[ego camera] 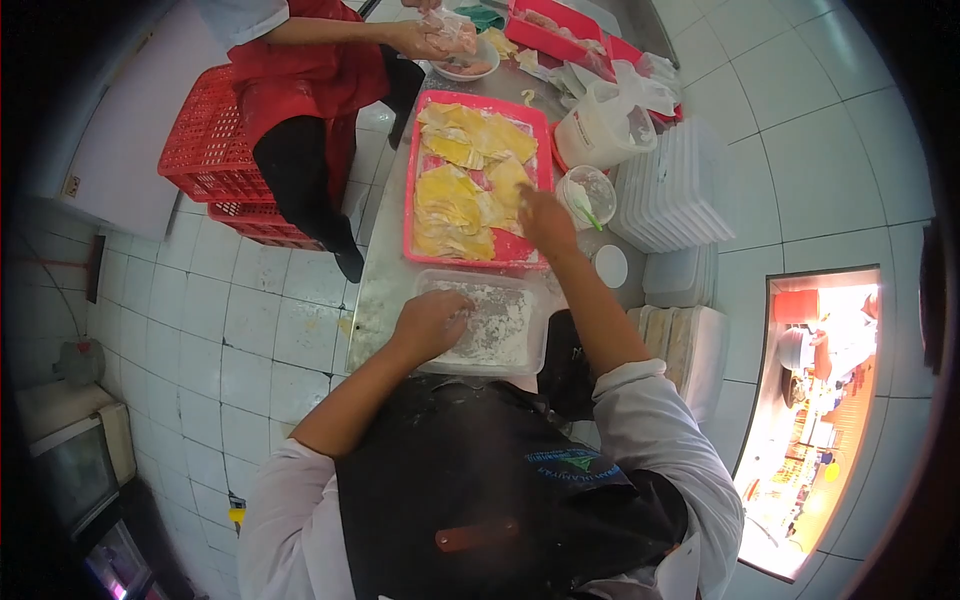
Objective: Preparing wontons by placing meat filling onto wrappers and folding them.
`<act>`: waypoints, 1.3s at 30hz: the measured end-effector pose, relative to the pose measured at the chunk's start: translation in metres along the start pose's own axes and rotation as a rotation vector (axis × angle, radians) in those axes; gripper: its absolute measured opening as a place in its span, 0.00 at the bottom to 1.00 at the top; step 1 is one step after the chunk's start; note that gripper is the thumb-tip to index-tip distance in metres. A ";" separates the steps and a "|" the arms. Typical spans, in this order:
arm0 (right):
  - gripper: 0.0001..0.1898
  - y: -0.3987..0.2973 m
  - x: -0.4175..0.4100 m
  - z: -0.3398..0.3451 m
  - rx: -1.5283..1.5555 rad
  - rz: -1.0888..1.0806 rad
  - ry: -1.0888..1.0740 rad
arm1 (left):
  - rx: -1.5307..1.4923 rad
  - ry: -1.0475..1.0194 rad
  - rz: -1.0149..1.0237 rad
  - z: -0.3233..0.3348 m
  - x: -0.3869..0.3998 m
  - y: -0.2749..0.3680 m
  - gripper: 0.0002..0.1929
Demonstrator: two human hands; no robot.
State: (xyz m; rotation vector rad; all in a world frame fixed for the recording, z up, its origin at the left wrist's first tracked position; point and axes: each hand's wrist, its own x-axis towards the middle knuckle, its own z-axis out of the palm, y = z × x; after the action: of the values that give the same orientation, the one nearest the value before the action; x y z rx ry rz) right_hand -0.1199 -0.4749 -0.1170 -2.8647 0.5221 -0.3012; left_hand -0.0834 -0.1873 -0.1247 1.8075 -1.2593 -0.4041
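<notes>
My left hand [433, 321] is over the left side of a clear plastic container [537, 330] dusted inside with white powder, likely flour. Its fingers are curled, and whatever may be inside them is hidden. Further ahead, my right hand [547, 219] reaches over the right rim of a pink tray [517, 259]. Its fingertips are at the edge of a yellow dough sheet [508, 187]; whether they pinch it cannot be made out. More floured yellow dough sheets [450, 202] lie in overlapping piles in the tray.
Right of the tray stand a white tub [600, 135], a round powder container [589, 196] with a green-handled utensil, a white lid [610, 266] and stacked plastic containers [667, 187]. A co-worker's hand [431, 37] holds pinkish filling above a bowl [469, 67]. Red crates [214, 142] stand left.
</notes>
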 end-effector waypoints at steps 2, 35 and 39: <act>0.25 0.001 -0.014 0.016 0.043 -0.045 -0.047 | 0.003 -0.002 -0.011 0.000 0.000 -0.001 0.06; 0.30 -0.114 -0.105 -0.051 0.976 0.257 -0.009 | -1.017 0.163 -0.422 0.003 0.020 0.037 0.23; 0.30 -0.122 -0.124 -0.048 1.195 0.395 -0.011 | -1.193 0.131 -0.642 0.003 0.005 0.041 0.18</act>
State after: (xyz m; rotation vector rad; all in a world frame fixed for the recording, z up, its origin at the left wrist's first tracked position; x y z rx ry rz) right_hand -0.2050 -0.3258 -0.0614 -1.5780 0.6028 -0.3569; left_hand -0.1073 -0.1973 -0.0924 1.0696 -0.1361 -1.0836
